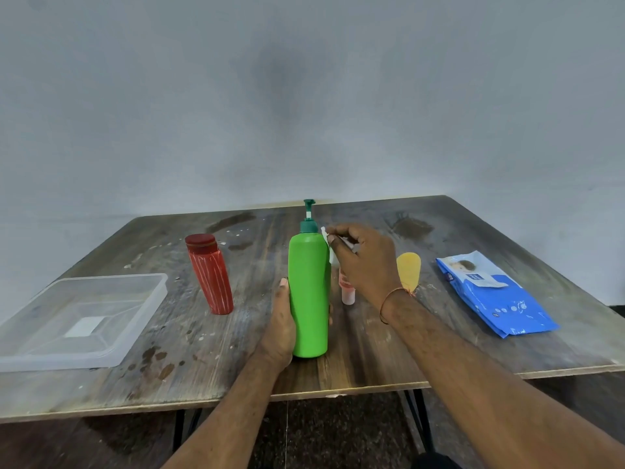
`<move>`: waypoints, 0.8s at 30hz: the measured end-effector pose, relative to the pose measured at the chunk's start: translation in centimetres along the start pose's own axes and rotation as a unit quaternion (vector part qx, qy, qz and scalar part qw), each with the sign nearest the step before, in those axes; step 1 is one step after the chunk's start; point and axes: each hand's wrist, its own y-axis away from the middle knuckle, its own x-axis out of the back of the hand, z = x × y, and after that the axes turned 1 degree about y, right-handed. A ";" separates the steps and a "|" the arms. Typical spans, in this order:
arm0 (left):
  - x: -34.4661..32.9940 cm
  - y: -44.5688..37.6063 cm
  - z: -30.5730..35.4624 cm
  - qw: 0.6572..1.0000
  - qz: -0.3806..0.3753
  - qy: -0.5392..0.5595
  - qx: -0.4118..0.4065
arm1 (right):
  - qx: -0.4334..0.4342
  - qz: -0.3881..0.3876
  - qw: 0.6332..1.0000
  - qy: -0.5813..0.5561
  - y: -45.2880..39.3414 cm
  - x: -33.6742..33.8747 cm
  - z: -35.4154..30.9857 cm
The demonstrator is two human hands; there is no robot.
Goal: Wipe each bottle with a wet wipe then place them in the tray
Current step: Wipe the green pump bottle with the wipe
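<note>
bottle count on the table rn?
4. Green pump bottle upright at centre, held by the left hand; red bottle left of it; small pink bottle behind the right hand, partly hidden; yellow bottle further right. None in the tray.

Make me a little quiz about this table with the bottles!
1. True or false: the clear tray already holds a bottle.
2. Which hand holds the wet wipe? A) left hand B) right hand
3. Fill in: the green pump bottle stands ____ on the table.

Key: 1 false; 2 B; 3 upright.
</note>
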 end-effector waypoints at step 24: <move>-0.5 0.5 0.4 1.000 0.009 -0.017 -0.010 | 0.231 0.018 0.948 0.217 0.1 0.0 -1.1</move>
